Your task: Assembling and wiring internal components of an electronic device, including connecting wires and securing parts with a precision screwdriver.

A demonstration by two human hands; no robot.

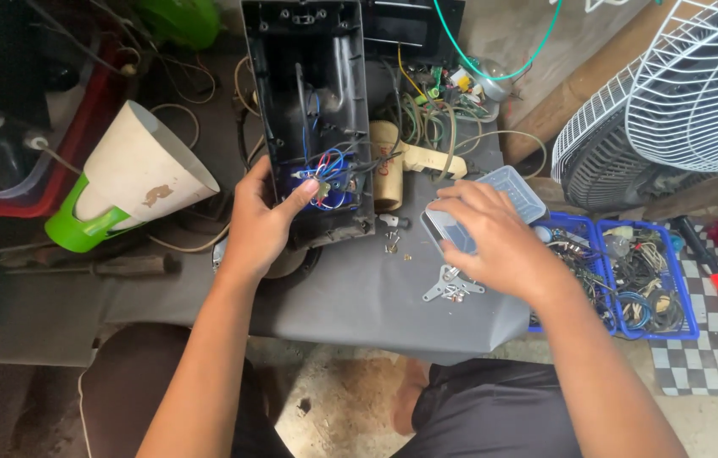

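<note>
Head view: left hand [261, 222] grips black casing [312, 110], right hand [486, 237] reaches tray [507, 187].

Left hand [261, 222] reaching forward, bare forearm stretched out, thumb extended, fingers curled in a loose grip; right hand [490, 242] angled inward, palm down, fingers bent and spread, wrist slightly cocked, both elbows low

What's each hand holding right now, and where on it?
Left hand grips the open black casing at its lower left edge. Right hand rests on the clear plastic tray; a grip cannot be told.
</note>
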